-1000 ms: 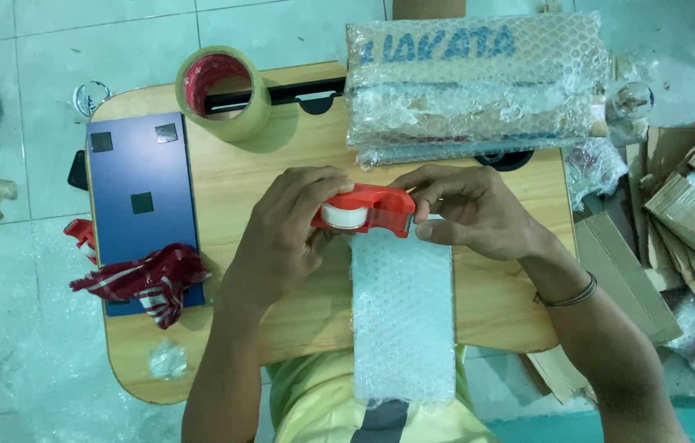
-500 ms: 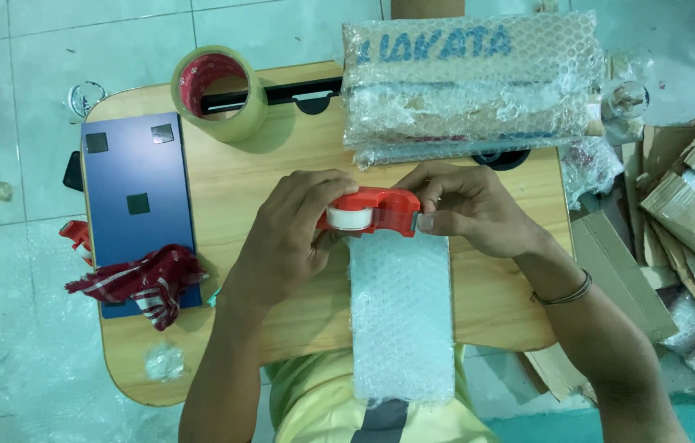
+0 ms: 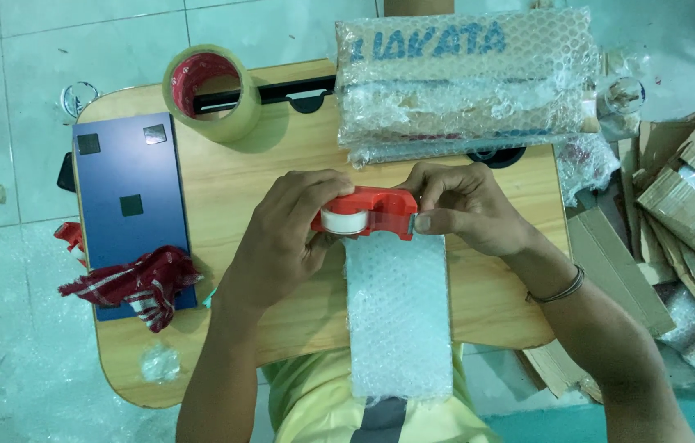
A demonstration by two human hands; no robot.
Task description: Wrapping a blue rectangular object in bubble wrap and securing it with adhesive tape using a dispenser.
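The light over my desk (image 3: 265, 172) is bright, even and soft. The tape roll (image 3: 211, 92) near the far left corner throws only a short faint shadow toward the right. Glare glints off the bubble-wrapped bundle (image 3: 466, 82) at the far edge. Everything looks sharp, my hands included.

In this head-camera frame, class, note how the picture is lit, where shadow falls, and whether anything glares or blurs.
Head view: soft, even light and sharp focus on both hands; the tape roll casts a faint shadow to its right on the wooden table; mild glare on the bubble-wrapped bundle; the red tape dispenser shows no motion blur.
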